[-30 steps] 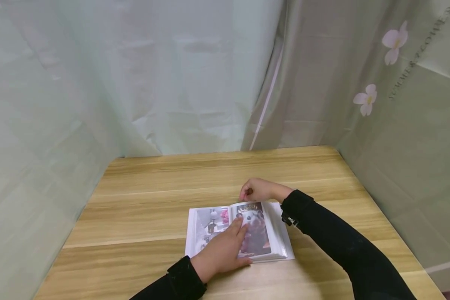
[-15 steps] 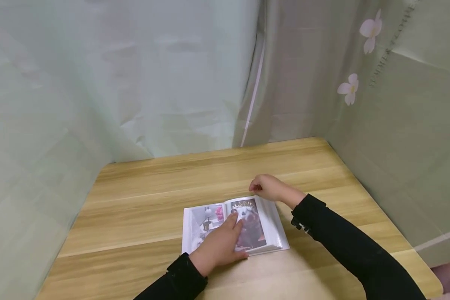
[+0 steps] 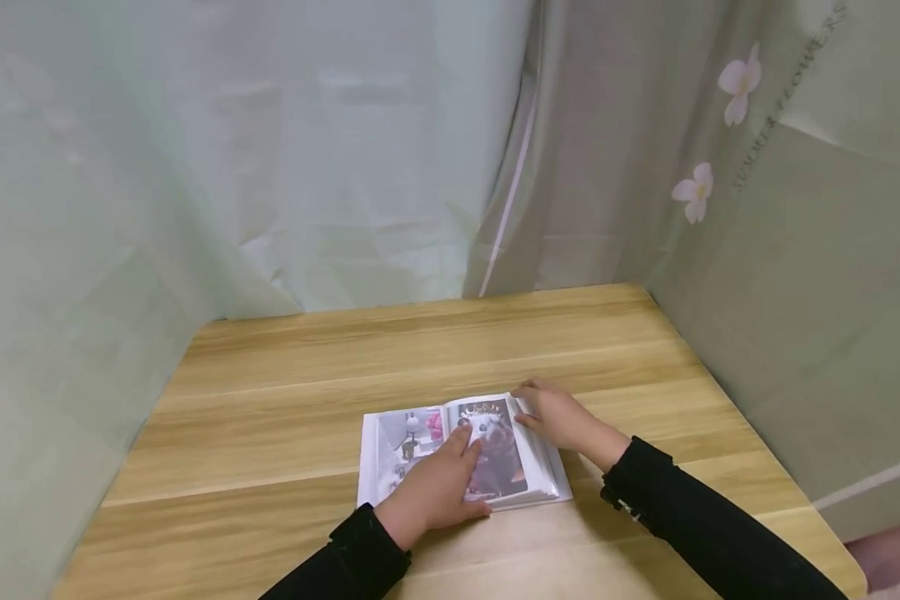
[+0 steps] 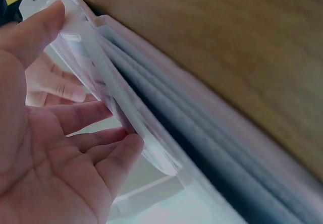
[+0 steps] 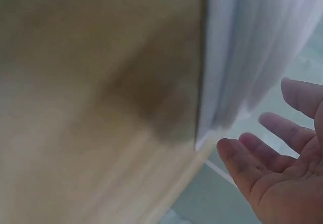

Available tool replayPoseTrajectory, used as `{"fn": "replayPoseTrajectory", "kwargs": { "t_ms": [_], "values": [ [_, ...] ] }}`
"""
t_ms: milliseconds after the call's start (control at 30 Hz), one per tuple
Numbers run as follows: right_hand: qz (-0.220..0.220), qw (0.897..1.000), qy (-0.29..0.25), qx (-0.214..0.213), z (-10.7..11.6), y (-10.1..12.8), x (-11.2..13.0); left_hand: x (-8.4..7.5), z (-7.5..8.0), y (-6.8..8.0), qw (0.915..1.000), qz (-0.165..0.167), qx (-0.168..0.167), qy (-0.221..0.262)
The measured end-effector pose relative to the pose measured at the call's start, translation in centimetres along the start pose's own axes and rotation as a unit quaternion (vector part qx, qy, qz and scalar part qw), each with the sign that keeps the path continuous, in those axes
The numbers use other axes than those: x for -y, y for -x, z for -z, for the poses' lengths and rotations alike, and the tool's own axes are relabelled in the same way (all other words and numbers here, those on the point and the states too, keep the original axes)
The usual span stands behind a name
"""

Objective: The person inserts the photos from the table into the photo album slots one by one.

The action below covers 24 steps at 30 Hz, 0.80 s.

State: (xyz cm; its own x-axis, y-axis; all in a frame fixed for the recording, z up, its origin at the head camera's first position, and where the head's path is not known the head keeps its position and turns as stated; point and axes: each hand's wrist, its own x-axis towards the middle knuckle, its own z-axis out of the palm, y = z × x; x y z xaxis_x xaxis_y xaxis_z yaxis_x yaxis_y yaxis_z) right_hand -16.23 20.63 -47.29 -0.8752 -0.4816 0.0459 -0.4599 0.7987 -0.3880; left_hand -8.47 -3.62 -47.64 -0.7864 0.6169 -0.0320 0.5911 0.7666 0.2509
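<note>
A small white photo album (image 3: 540,467) lies spread on the wooden table, with a photo in each facing page. The left-page photo (image 3: 393,442) shows pink and grey shapes; the darker right-page photo (image 3: 506,462) has a crown-like ornament at its top. My left hand (image 3: 435,487) rests on the album, fingers extended over the right page and thumb at the lower edge. At the upper right corner of that page is my right hand (image 3: 558,417), its fingers apart. The right wrist view has this hand (image 5: 282,168) with loosely bent fingers beside the album's page edges (image 5: 252,47).
Bare wood of the table (image 3: 270,408) surrounds the album. Pale curtains (image 3: 360,167) hang behind and along both sides, with printed flowers (image 3: 695,192) on the right one. Part of something pink (image 3: 888,554) shows at the lower right.
My right hand has gone from pinching above the album's top edge to spread fingers at the right page's upper corner. The left hand stays on the page. The head view has shifted slightly.
</note>
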Motion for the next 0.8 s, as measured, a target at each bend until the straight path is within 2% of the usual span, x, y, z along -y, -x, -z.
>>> {"fn": "replayPoseTrajectory", "kwargs": {
  "t_ms": [433,533,700,800],
  "values": [
    [0.018,1.0,-0.002,-0.026,-1.7,1.0,-0.2,-0.1,-0.3,0.1,0.9999,-0.007,-0.01,-0.011],
    [0.017,0.999,0.002,-0.029,-1.7,1.0,-0.3,0.0,-0.3,0.2,1.0,-0.006,-0.003,-0.002],
    [0.02,1.0,-0.002,-0.023,-1.6,0.8,-0.2,1.1,0.8,0.7,0.999,0.011,0.011,0.042],
    [0.027,0.999,0.0,-0.02,-1.6,0.8,-0.2,2.5,2.1,1.1,0.9981,0.016,-0.006,0.059]
  ]
}}
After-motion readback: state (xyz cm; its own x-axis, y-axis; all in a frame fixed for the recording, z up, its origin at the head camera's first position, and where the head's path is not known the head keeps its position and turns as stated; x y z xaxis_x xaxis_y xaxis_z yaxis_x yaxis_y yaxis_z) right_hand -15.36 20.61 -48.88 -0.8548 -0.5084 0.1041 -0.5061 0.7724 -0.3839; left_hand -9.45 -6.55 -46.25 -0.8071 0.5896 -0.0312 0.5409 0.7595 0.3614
